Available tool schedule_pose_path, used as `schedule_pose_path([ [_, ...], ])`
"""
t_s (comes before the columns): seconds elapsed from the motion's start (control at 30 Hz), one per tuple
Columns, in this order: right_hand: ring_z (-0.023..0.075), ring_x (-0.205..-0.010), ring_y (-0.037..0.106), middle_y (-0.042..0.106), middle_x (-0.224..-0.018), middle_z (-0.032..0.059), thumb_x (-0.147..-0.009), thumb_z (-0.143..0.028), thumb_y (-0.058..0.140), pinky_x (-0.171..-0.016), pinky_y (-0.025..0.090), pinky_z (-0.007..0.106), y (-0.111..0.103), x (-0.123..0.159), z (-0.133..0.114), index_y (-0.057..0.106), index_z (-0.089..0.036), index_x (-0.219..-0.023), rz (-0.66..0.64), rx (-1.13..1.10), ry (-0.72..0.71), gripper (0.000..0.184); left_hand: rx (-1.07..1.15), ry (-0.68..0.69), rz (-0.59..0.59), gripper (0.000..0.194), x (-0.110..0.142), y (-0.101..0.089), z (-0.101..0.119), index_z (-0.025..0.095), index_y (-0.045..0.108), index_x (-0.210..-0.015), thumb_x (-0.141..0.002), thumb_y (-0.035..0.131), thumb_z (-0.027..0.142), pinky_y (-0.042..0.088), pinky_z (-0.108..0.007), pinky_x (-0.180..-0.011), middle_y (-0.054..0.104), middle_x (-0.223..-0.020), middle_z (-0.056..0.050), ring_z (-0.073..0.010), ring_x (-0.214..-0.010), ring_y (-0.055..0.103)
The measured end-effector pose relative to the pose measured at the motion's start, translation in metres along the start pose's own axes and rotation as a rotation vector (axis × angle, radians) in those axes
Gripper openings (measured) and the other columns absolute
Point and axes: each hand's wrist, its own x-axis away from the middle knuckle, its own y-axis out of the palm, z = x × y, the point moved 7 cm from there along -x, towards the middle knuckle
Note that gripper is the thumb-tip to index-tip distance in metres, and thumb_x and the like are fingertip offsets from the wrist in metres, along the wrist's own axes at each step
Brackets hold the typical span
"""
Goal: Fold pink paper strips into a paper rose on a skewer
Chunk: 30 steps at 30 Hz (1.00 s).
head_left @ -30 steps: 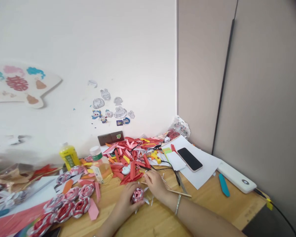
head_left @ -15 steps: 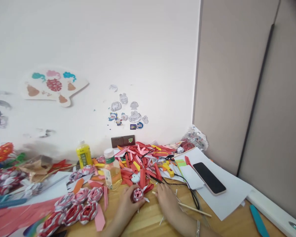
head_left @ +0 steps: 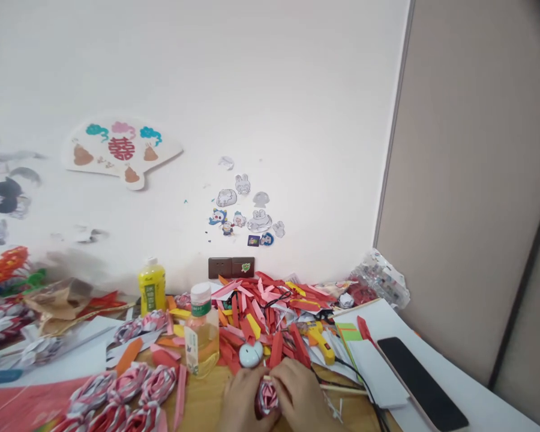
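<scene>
Both my hands meet at the bottom middle of the view, on a wooden table (head_left: 202, 408). A small red-and-white paper rose (head_left: 267, 398) sits between them. My left hand (head_left: 240, 401) cups the rose from the left and my right hand (head_left: 299, 396) wraps it from the right, fingers curled over it. Just beyond the hands lies a heap of red, pink and yellow folded paper strips (head_left: 261, 312) and a small white round object (head_left: 251, 354).
Several finished paper roses (head_left: 130, 387) lie at the left. A clear bottle of yellowish liquid (head_left: 201, 333) and a yellow bottle (head_left: 152, 288) stand behind them. A black phone (head_left: 420, 384) rests on white sheets at the right; a thin wooden stick (head_left: 342, 389) and a yellow tool (head_left: 320, 342) lie nearby.
The view has swung left and up, so the hands sit lower in frame. My right hand has closed onto the rose beside the left; earlier it rested to the rose's right.
</scene>
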Motion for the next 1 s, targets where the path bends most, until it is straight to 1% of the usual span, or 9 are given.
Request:
schedule_pose_path([
  [0.1,0.0172,-0.073,0.053,0.058,-0.078,0.0034,-0.089,-0.02,0.041,-0.064,0.038,0.027,-0.011,0.003,0.003,0.056,-0.02,-0.082,0.046,-0.047,0.028,0.016,-0.024,0.018,0.039,0.045,0.001,-0.008,0.005,0.022,0.059,-0.106,-0.062,0.063,0.016,0.044,-0.042,-0.083,0.064,-0.098,-0.008,-0.0279,-0.094,0.058],
  [0.2,0.017,-0.073,0.052,0.058,-0.078,0.0035,-0.089,-0.019,0.041,-0.065,0.039,0.027,-0.018,0.0,-0.001,0.056,-0.019,-0.084,0.033,-0.071,-0.016,0.016,-0.046,-0.047,0.062,0.048,-0.001,-0.013,0.002,0.02,0.054,-0.111,-0.064,0.061,0.017,0.044,-0.042,-0.082,0.063,-0.097,-0.008,-0.0271,-0.092,0.057],
  [0.23,0.0171,-0.075,0.052,0.058,-0.079,0.0038,-0.089,-0.018,0.041,-0.065,0.039,0.028,-0.02,-0.002,-0.002,0.056,-0.019,-0.085,0.027,-0.078,-0.024,0.016,-0.05,-0.063,0.061,0.05,-0.002,-0.013,0.001,0.019,0.051,-0.114,-0.065,0.061,0.018,0.043,-0.043,-0.082,0.063,-0.096,-0.008,-0.0269,-0.091,0.057],
  [0.37,0.0172,-0.075,0.051,0.058,-0.079,0.0047,-0.089,-0.019,0.043,-0.065,0.039,0.028,-0.024,-0.006,-0.006,0.057,-0.017,-0.083,0.031,-0.07,-0.02,0.015,-0.069,-0.054,0.024,0.053,-0.002,-0.011,0.002,0.019,0.045,-0.119,-0.068,0.06,0.018,0.042,-0.043,-0.083,0.061,-0.097,-0.008,-0.0263,-0.092,0.056],
  [0.5,0.0172,-0.077,0.052,0.058,-0.081,0.0047,-0.09,-0.02,0.044,-0.067,0.04,0.029,-0.021,-0.008,-0.011,0.058,-0.018,-0.087,-0.039,-0.054,-0.039,0.015,-0.101,0.007,0.021,0.052,0.001,-0.008,0.005,0.02,0.044,-0.121,-0.07,0.058,0.017,0.042,-0.043,-0.082,0.062,-0.097,-0.008,-0.0258,-0.09,0.057],
  [0.6,0.0168,-0.076,0.051,0.058,-0.08,0.0043,-0.089,-0.022,0.046,-0.068,0.04,0.028,-0.017,-0.009,-0.012,0.06,-0.018,-0.087,-0.103,-0.025,-0.058,0.015,-0.113,0.025,0.028,0.054,0.001,-0.006,0.004,0.021,0.042,-0.122,-0.07,0.058,0.018,0.041,-0.043,-0.082,0.062,-0.099,-0.008,-0.026,-0.09,0.057],
  [0.7,0.0159,-0.075,0.052,0.057,-0.078,0.0029,-0.087,-0.021,0.05,-0.066,0.04,0.026,-0.014,-0.011,-0.01,0.059,-0.018,-0.081,-0.149,-0.03,-0.016,0.012,-0.117,0.03,0.031,0.056,0.001,-0.005,0.003,0.021,0.042,-0.122,-0.069,0.059,0.019,0.041,-0.042,-0.08,0.062,-0.1,-0.008,-0.0264,-0.09,0.056],
  [0.83,0.0144,-0.072,0.052,0.056,-0.075,0.0008,-0.083,-0.016,0.055,-0.063,0.039,0.024,-0.014,-0.014,-0.012,0.057,-0.018,-0.075,-0.19,-0.07,0.058,0.009,-0.14,0.056,0.027,0.053,0.001,-0.006,0.009,0.021,0.044,-0.12,-0.07,0.059,0.018,0.042,-0.041,-0.078,0.062,-0.096,-0.008,-0.0257,-0.087,0.056],
  [1.0,0.014,-0.073,0.053,0.058,-0.076,0.0003,-0.081,-0.014,0.056,-0.065,0.039,0.023,-0.017,-0.013,-0.017,0.057,-0.018,-0.074,-0.207,-0.1,0.115,0.008,-0.158,0.078,0.037,0.05,0.002,-0.008,0.011,0.02,0.045,-0.12,-0.071,0.054,0.014,0.042,-0.039,-0.078,0.062,-0.093,-0.007,-0.0243,-0.085,0.056],
])
